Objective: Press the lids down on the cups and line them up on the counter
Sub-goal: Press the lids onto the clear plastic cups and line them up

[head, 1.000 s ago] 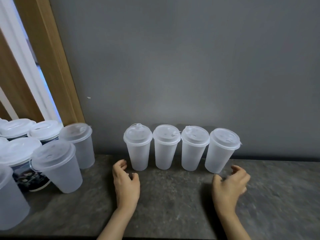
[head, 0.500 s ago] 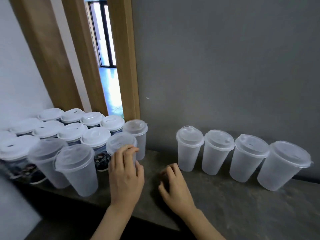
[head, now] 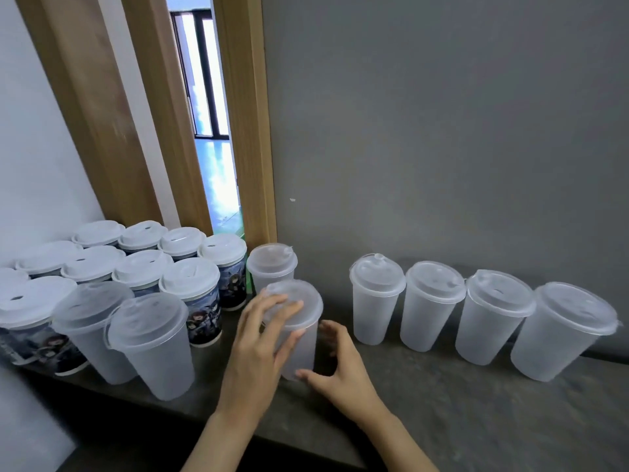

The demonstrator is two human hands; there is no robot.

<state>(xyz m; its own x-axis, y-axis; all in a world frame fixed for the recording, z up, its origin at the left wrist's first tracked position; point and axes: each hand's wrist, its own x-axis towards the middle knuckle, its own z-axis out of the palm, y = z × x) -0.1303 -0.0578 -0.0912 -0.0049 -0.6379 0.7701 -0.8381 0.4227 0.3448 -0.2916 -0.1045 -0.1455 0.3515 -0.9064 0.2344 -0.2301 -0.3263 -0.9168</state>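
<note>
Taking the cup in hand [head: 299,332] as landmark: far to its left, printed cups with opaque white lids [head: 189,279] stand packed in rows at the counter's end; nearer on that side, two frosted lidded cups [head: 149,338] wait at the front edge; just behind it stands another frosted cup [head: 271,264] against the door frame. The landmark cup stands upright on the counter [head: 442,403], long axis vertical, mouth and lid up, narrow base down; which way its lid spout faces I cannot tell. The left hand [head: 258,345] covers its near side, fingers spread and lightly curved, fingertips on the lid rim and upper wall; the right hand [head: 340,366] cups the lower wall, thumb at the base, fingers apart and curled round behind. To its right, after a gap, a row of four lidded cups [head: 432,304] lines the wall, lids apparently seated; so four seem done, this would be the fifth, and the frosted cups to the left remain; the gap beside the row looks the likely slot.
</note>
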